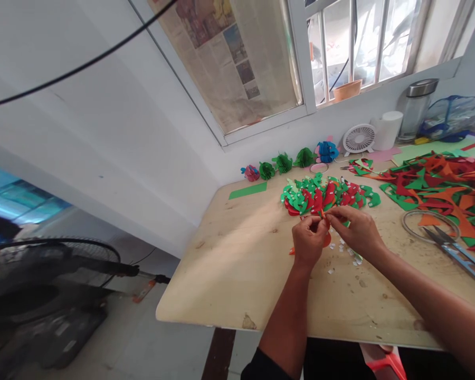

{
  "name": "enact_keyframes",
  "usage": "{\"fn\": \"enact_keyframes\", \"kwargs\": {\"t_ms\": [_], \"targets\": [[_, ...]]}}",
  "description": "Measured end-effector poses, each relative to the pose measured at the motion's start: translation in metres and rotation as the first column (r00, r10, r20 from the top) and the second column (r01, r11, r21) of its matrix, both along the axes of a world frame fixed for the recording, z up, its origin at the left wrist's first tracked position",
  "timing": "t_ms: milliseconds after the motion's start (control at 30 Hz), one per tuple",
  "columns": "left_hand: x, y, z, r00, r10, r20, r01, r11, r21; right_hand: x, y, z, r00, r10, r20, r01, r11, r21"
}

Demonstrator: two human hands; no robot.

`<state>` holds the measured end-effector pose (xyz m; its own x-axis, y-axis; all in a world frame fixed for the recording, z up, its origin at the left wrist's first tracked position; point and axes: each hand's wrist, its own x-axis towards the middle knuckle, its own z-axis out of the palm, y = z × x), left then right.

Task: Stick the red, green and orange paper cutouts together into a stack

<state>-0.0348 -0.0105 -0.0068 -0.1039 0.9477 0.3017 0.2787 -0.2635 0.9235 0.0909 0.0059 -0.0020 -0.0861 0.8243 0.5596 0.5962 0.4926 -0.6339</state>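
Observation:
Over the wooden table, my left hand (309, 237) and my right hand (356, 228) meet fingertip to fingertip. Between them is a small red-orange paper piece (326, 240), pinched by the left fingers, with the right thumb and forefinger closed at its upper end. What exactly the right fingertips grip is too small to tell. Just beyond the hands lies a pile of green and red paper cutouts (312, 194) with small white tabs. Little white paper bits (341, 246) are scattered under the right hand.
Paper scraps (447, 192) cover the table's right side, with scissors (455, 250) and a clear tape roll (430, 226) in front. Along the wall stand folded paper figures (284, 162), a small white fan (359, 139) and a glass bottle (415, 111). A green strip (248, 190) lies at the back left.

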Motion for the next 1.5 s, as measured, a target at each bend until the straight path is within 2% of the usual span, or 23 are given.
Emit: {"fn": "enact_keyframes", "kwargs": {"t_ms": [100,367,633,900,1133,1333,1500], "targets": [[-0.0003,0.0001,0.0001,0.998,-0.001,-0.056,0.002,1.000,0.031,-0.0006,-0.0007,0.0008,0.997,0.015,-0.082,-0.022,0.996,-0.082],[-0.0018,0.0007,-0.0013,0.984,0.025,-0.175,-0.006,0.994,0.108,-0.0014,-0.0013,0.0051,0.985,0.022,-0.172,-0.049,0.987,-0.154],[0.0000,0.0008,-0.0021,0.990,0.020,-0.143,-0.004,0.993,0.114,-0.0012,-0.0012,0.0067,0.980,-0.012,-0.200,-0.028,0.980,-0.195],[-0.0003,-0.0001,-0.0016,0.992,0.014,-0.128,-0.002,0.995,0.099,0.0002,0.0021,0.0049,0.970,0.030,-0.242,-0.089,0.967,-0.238],[0.0001,0.0003,-0.0025,0.985,0.031,-0.172,-0.010,0.992,0.126,-0.0011,0.0032,0.0011,0.965,0.018,-0.260,-0.073,0.977,-0.200],[0.0010,-0.0003,-0.0021,0.992,0.038,-0.119,-0.026,0.995,0.098,-0.0004,0.0040,0.0016,0.960,0.026,-0.279,-0.095,0.967,-0.236],[0.0004,0.0020,-0.0037,0.998,0.026,0.061,-0.024,0.999,-0.037,-0.0001,0.0041,0.0018,0.955,0.078,-0.285,-0.148,0.961,-0.234]]}}
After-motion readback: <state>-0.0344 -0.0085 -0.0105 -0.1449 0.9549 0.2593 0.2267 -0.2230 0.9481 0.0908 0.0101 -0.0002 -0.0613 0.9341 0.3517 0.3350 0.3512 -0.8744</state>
